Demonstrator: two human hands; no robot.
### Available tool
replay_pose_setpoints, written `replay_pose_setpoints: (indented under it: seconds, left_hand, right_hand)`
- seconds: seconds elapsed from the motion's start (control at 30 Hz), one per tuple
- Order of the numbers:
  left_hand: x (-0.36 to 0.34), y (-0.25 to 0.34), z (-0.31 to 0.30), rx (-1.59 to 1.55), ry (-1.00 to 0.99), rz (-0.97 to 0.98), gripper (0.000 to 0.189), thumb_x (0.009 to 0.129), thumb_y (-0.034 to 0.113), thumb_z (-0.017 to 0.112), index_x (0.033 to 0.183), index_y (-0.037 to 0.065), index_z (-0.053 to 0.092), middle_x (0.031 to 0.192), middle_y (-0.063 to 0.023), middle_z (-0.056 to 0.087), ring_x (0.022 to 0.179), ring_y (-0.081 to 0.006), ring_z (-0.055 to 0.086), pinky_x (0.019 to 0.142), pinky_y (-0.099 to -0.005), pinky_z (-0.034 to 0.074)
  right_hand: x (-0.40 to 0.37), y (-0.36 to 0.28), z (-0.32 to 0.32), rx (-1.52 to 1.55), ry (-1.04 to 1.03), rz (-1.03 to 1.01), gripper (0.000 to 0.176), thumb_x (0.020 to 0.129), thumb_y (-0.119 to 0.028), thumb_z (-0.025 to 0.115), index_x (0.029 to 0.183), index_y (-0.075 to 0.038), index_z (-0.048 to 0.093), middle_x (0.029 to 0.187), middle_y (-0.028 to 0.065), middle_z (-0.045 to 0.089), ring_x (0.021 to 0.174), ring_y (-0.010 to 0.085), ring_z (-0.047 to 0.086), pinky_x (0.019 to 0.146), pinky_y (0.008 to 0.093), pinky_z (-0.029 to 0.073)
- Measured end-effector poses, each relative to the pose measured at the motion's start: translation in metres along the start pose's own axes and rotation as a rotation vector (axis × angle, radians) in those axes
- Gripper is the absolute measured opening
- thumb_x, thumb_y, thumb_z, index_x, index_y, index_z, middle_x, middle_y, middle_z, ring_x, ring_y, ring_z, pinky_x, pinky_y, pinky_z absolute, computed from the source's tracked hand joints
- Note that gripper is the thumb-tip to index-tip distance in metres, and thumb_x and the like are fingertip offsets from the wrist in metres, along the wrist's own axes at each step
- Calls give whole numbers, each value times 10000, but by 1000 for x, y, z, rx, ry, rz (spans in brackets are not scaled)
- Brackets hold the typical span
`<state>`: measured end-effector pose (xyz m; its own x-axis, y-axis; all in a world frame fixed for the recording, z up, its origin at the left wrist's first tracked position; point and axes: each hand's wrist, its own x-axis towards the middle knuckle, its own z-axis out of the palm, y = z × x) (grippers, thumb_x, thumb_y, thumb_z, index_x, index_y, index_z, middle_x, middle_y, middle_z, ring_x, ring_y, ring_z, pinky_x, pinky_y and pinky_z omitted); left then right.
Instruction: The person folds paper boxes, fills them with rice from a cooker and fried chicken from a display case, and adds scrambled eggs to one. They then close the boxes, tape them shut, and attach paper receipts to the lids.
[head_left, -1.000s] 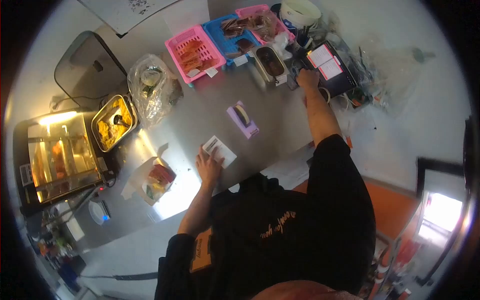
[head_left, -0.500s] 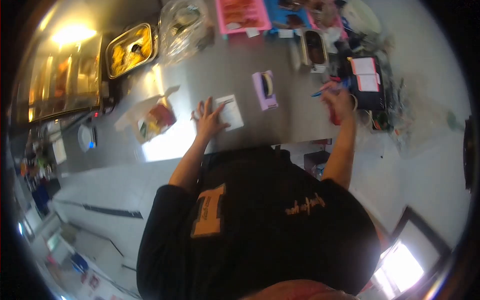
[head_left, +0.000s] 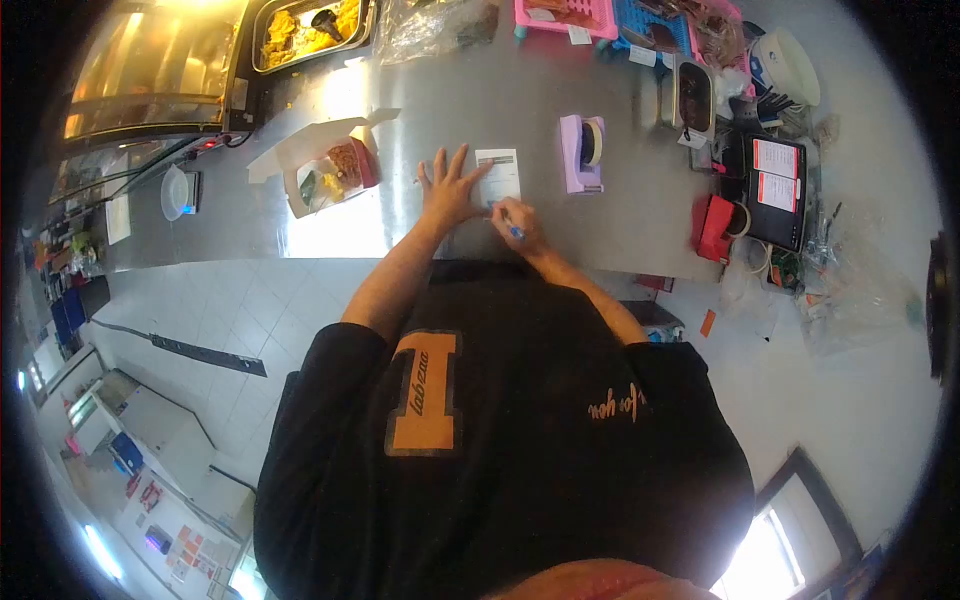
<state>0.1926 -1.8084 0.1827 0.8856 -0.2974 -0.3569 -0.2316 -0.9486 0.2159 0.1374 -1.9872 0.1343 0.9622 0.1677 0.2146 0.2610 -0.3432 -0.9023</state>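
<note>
On the metal counter lies a small white paper slip [head_left: 503, 172] with some print along its top. My left hand [head_left: 450, 190] rests flat beside it with fingers spread, the fingertips at its left edge. In my right hand [head_left: 522, 226] a blue pen [head_left: 516, 232] is gripped, its tip by the lower part of the slip; the exact contact point is hidden by the fingers. To the right stands a purple tape dispenser [head_left: 579, 165]. An opened cardboard box [head_left: 312, 150] with food inside sits left of my left hand.
A metal tray [head_left: 362, 40] of yellow food stands at the back left beside a lit glass cabinet [head_left: 150, 70]. Pink [head_left: 600, 30] and blue baskets [head_left: 625, 38] line the back. At the right are a red tape dispenser [head_left: 712, 228] and a black tablet-like device [head_left: 735, 190].
My right hand has come from the right side of the counter to the slip, bringing the blue pen. My left hand stays flat by the slip. The view has shifted.
</note>
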Motion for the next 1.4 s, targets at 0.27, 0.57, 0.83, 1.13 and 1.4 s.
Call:
replay_pose_setpoints:
  seconds: [0.27,0.57,0.83,1.13,1.4]
  left_hand:
    - [-1,-2,-2,-47,19,8,1018,532,572,852,1439,446,406,1603,-55,182,1462,-410,104,1072,-730,91]
    - [-2,-5,2,-67,62,21,1031,521,555,863,1439,448,405,1608,-42,168,1464,-402,97,1068,-733,108]
    - [1,-5,0,-86,40,15,1039,506,529,879,1433,439,420,1608,-46,165,1462,-410,96,1070,-735,102]
    - [4,0,-4,-104,20,3,1029,508,473,888,1428,409,433,1603,-68,185,1460,-437,94,1071,-746,98]
    - [9,9,-14,-105,-45,-27,1035,523,466,900,1432,350,420,1601,-73,185,1463,-431,93,1046,-775,129]
  right_hand:
    - [15,-5,4,-115,-3,-8,89,847,-41,626,845,-5,545,763,189,617,697,379,629,620,459,490]
    - [25,0,1,-140,48,114,111,899,-90,601,865,2,549,763,213,639,722,392,660,600,445,491]
    - [9,-4,-23,-55,-44,232,96,885,-64,608,887,5,541,718,231,622,700,399,662,566,460,476]
    - [48,-10,-39,-310,-150,232,177,930,-165,587,1049,-42,633,1031,160,637,978,317,637,791,434,532]
    - [135,-38,-103,-593,-911,294,268,896,-192,569,1116,-97,691,1263,153,618,1135,315,594,1034,427,420]
